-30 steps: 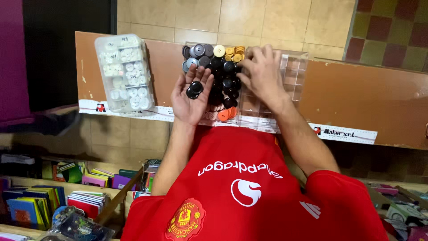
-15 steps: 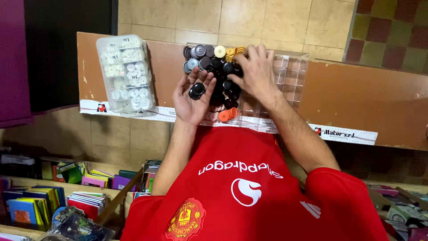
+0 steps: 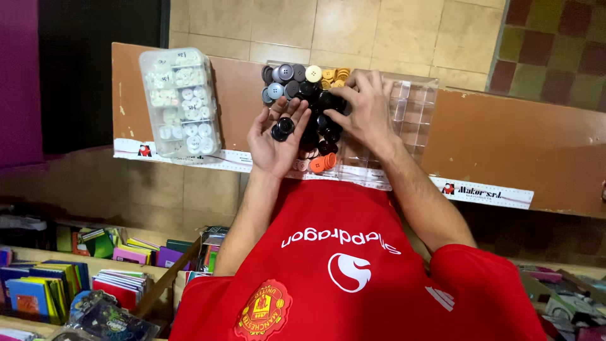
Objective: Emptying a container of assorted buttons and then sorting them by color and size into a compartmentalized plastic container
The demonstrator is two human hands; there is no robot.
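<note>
Landmark: the clear compartment tray (image 3: 413, 120) lying on the brown table (image 3: 524, 145).

Left hand (image 3: 276, 136) is held palm-up at the tray's left edge, fingers loosely cupped, not closed. A few black buttons (image 3: 282, 128) are cradled in the palm.

Right hand (image 3: 366, 110) is laid palm-down over the tray's middle, fingers spread and pressed onto the heap of dark buttons (image 3: 319, 120); whether anything is pinched under the fingertips cannot be told.

The heap is piled over the tray's left half: grey and black buttons at its far-left corner, 1 cream button (image 3: 314, 74) and several yellow buttons (image 3: 334, 76) along its far edge, orange buttons (image 3: 324, 163) at its near edge. The tray's right-hand compartments are seen as clear cells.

A closed clear box of white buttons (image 3: 180, 104) is set well left of the tray, apart from it. A white measuring strip (image 3: 486, 192) is fixed along the table edge just below the tray.
</note>
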